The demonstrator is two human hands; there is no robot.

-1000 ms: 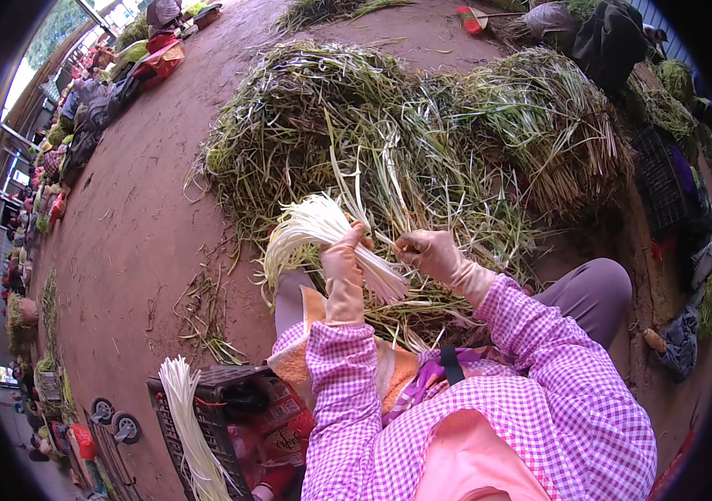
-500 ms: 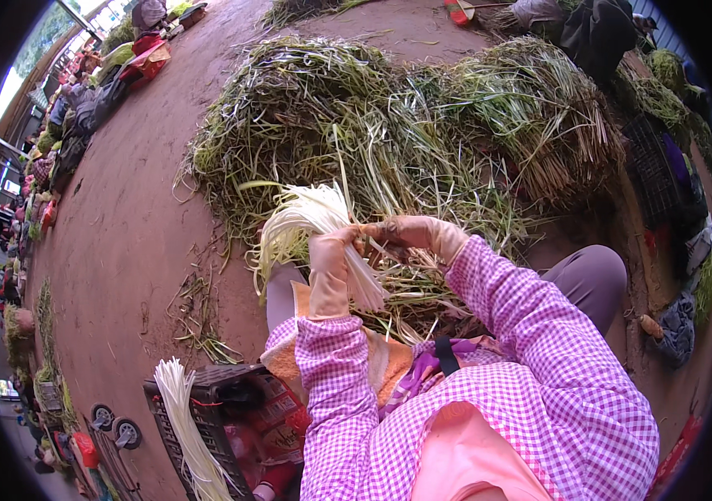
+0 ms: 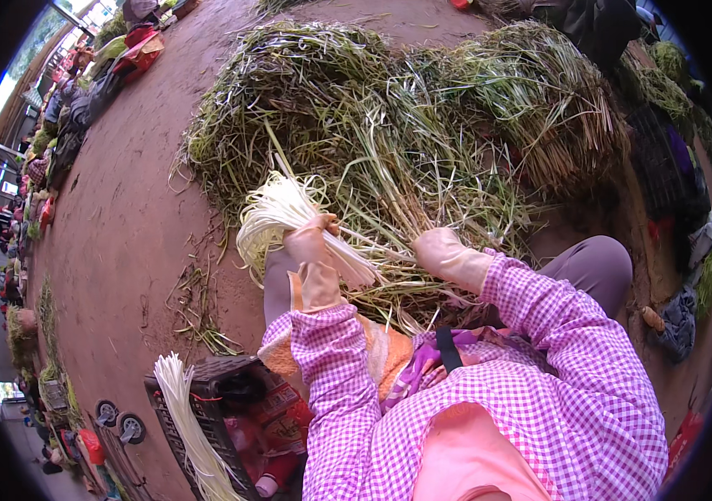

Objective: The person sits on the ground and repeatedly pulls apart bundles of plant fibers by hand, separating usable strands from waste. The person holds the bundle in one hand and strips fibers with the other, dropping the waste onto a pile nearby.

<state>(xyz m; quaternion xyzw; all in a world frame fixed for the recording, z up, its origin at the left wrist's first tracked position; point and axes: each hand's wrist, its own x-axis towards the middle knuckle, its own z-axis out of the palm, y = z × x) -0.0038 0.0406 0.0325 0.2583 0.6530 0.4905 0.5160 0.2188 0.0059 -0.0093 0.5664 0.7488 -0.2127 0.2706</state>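
My left hand (image 3: 310, 244), with a tan glove cuff at the wrist, is closed round a bundle of pale yellow-white blanched chives (image 3: 276, 209). Their loose leafy ends droop to the left, and the straight stem ends point down to the right. My right hand (image 3: 446, 253) is apart from the bundle, low over the near edge of a big heap of green stalks (image 3: 389, 117). It looks curled round the lower ends of some long green stalks (image 3: 389, 179) with brown bases; its fingertips are hidden.
Beside my left arm stands a dark plastic crate (image 3: 174, 422) with another pale chive bundle (image 3: 184, 417) across its rim and red packaging (image 3: 281, 417) inside. Scraps (image 3: 205, 309) litter the brown floor (image 3: 122, 242). A dark crate (image 3: 656, 159) stands at far right; people and produce line the far left.
My right hand has left the bundle and moved right and down to the heap. My left hand has shifted slightly left with the chives, lowering them a little.
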